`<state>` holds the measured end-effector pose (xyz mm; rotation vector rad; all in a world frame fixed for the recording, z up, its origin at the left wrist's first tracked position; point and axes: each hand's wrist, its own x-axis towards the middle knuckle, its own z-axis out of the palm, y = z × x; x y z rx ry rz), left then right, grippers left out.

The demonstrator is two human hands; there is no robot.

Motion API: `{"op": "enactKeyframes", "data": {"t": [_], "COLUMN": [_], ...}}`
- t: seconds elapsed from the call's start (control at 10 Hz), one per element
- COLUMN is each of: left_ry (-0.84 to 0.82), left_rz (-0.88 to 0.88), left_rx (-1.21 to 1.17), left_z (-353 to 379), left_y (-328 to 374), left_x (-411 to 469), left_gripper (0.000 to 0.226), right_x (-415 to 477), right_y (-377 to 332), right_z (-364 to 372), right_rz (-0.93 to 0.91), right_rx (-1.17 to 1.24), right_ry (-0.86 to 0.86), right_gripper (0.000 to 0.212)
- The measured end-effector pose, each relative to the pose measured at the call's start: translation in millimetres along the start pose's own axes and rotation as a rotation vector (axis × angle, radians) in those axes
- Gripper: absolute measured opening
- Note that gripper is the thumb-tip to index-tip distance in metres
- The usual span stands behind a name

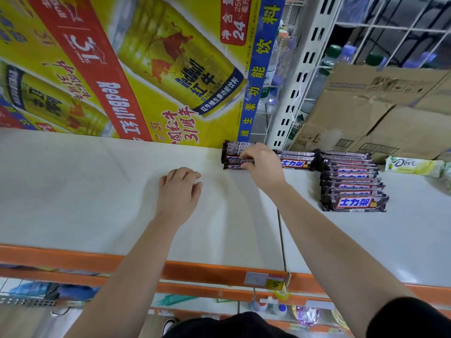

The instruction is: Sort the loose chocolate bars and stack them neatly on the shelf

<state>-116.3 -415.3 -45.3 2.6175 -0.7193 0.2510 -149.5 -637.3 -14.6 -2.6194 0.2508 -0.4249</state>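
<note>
Shelf [97, 203], white top, orange front edge; we list as follows.

Containers: one yellow drinks carton [146, 69] printed with cans, along the back edge to the left, closed, contents not visible. Brown cardboard boxes [378, 113] at the back right corner, flaps shut, so we cannot tell what they hold.

Chocolate bars, dark wrappers with blue lettering: a back stack [231, 148] just in front of the carton's right end; two middle bars [296, 161] lying lengthwise beside it; a row of bars [351, 181], overlapped, running from the back edge toward the front on the right. One pale green bar [412, 165] lies apart near the right edge.

Hands: the right hand [262, 164] reaches to the back stack, fingers curled round its front bars. The left hand [179, 189] rests palm down on bare shelf, left of the stack and apart from it, fingers loosely bent, holding nothing.

Front edge: one price tag [264, 280].
</note>
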Motion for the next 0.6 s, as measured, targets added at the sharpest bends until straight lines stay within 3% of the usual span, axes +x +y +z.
{"op": "enactKeyframes", "data": {"t": [0.6], "left_ry": [-0.038], "left_rz": [0.063], "left_rx": [-0.005], "left_z": [-9], "left_y": [16], "left_x": [14], "left_gripper": [0.025], "right_x": [-1], "right_y": [7], "right_z": [5], "right_rz": [-0.012], "right_rx": [-0.032], "right_ry": [0.164], "right_gripper": [0.01]}}
